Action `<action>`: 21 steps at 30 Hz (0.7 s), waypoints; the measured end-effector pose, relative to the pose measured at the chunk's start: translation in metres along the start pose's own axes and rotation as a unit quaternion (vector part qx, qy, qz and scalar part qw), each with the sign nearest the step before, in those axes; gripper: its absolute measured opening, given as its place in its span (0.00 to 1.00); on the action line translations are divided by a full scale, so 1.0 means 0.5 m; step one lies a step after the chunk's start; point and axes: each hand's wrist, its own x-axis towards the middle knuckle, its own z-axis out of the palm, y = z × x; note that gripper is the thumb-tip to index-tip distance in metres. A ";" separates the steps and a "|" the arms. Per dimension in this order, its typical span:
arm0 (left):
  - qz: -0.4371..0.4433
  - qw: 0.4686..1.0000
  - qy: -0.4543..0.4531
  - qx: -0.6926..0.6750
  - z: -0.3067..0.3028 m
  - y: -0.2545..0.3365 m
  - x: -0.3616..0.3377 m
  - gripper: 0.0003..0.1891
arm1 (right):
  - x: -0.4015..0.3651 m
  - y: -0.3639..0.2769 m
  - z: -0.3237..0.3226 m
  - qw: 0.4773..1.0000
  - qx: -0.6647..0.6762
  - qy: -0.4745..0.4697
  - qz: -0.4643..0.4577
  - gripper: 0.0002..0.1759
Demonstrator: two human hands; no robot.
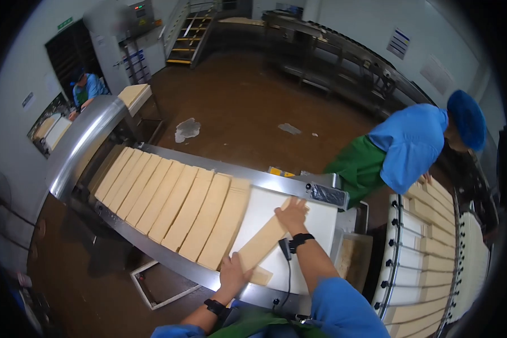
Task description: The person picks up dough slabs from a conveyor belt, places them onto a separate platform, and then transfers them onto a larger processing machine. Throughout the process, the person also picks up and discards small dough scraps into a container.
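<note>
A flat, pale beige strip that looks like dough (266,239) lies aslant over the white belt (315,231). My left hand (234,274) grips its near end, close to the belt's front rail. The far end is in my right hand (292,216), with the fingers bent over the edge. Left of them, a row of similar strips (174,197) lies side by side across the belt. A short offcut (261,276) rests by my left hand. Both wrists wear black bands, and a dark cable hangs from the right one.
A steel hood (90,143) arches over the belt's far left end. A co-worker in blue and green (403,146) bends over a second conveyor (397,253) at right, loaded with strips. Another person (87,87) works at far left. A bin (352,256) stands between the conveyors.
</note>
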 end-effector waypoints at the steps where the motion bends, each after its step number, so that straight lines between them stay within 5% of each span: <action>1: 0.010 0.999 -0.039 -0.029 -0.009 0.011 0.006 0.41 | -0.005 0.041 -0.026 0.999 0.028 -0.025 0.032 0.48; 4: 0.094 0.987 -0.094 -0.085 -0.010 0.036 0.034 0.43 | -0.021 0.141 -0.074 0.992 0.081 -0.030 0.091 0.50; 7: 0.007 0.988 -0.151 0.012 0.027 0.086 0.055 0.45 | -0.022 0.203 -0.038 0.990 0.057 0.088 0.096 0.54; 10: 0.019 0.996 -0.088 0.004 0.060 0.114 0.077 0.43 | -0.064 0.238 -0.070 0.960 0.185 0.092 0.189 0.51; 13: 0.102 0.994 -0.021 -0.033 0.075 0.184 0.068 0.39 | -0.090 0.363 -0.057 0.936 0.231 0.201 0.176 0.46; 17: 0.215 0.967 -0.020 -0.133 0.131 0.337 0.014 0.39 | -0.250 0.550 -0.176 0.831 0.340 0.376 0.229 0.43; 21: 0.357 0.919 -0.077 -0.146 0.170 0.517 -0.079 0.41 | -0.425 0.745 -0.313 0.792 0.357 0.392 0.303 0.43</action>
